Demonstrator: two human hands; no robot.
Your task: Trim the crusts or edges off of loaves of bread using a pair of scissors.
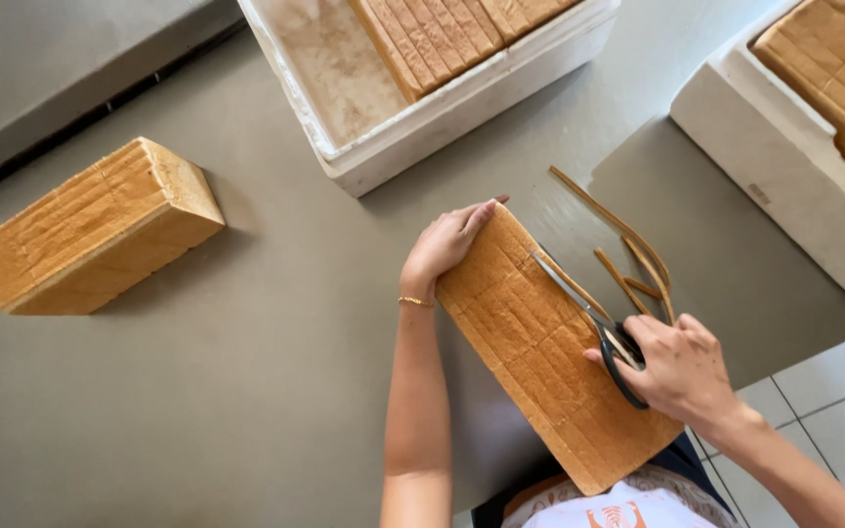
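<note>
A long sliced bread loaf (540, 352) lies across the grey table (276, 372), reaching from the middle to the near edge. My left hand (445, 244) rests flat on its far end, steadying it. My right hand (682, 372) grips black-handled scissors (594, 318), whose open blades lie along the loaf's right edge. Several thin brown crust strips (628, 256) lie on the table just right of the loaf.
A second sliced loaf (100, 227) lies at the left of the table. A white foam box (462, 103) with loaves stands at the back centre; another white foam box (784, 166) with bread sits at the right. White floor tiles (833, 391) show at lower right.
</note>
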